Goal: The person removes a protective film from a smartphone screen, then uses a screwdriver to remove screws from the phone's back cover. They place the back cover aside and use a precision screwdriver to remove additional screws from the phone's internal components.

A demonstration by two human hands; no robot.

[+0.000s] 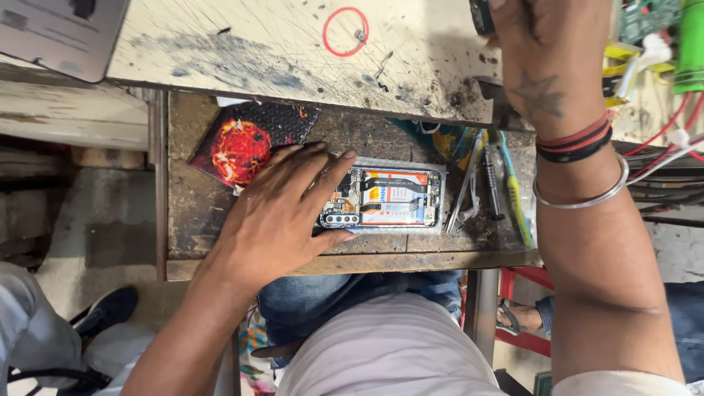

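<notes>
The scratched workbench (293,51) stood above a wooden shelf (198,213). The phone (389,199) lay there already opened, back cover off, its inside showing. The left hand (282,213) rested on it, fingers spread. The right hand (535,66) reached up; its fingers were hidden.

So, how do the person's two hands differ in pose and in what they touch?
The left hand lies flat, fingers spread, on the opened phone in the drawer; the right hand reaches up onto the worktop, gripping a dark object. Only the right wrist wears bands and a bangle. Both are bare.
</notes>
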